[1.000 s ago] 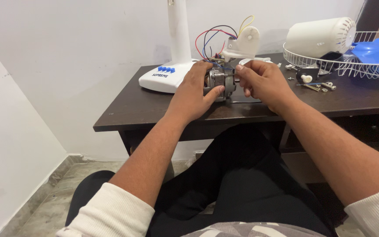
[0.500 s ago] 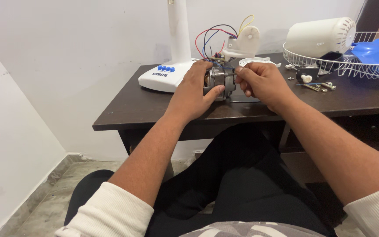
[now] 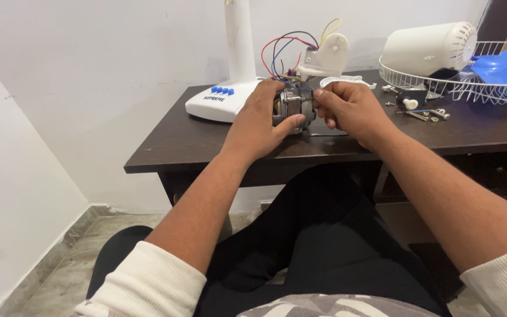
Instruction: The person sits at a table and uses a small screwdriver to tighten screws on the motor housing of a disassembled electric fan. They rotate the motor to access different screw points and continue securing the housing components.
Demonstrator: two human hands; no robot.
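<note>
Almost nothing had moved since the earlier frames: both hands stayed on the small fan motor (image 3: 293, 105) at the front part of the dark desk (image 3: 183, 141), and only the fingers of the right hand (image 3: 350, 108) had shifted a little on its end. The left hand (image 3: 259, 120) was closed around the motor from the left side, with the thumb under its metal body. The right hand was curled and pinched the right end of the motor; what was between its fingertips could not be seen. Coloured wires (image 3: 283, 50) went up from the motor to a white plastic bracket (image 3: 327, 56). Behind the hands stood the white fan base (image 3: 218, 100) with blue buttons. To the right lay a white motor cover (image 3: 429, 47), a wire grille (image 3: 488, 82), a blue fan blade (image 3: 506, 66) and some screws (image 3: 423, 113).
</note>
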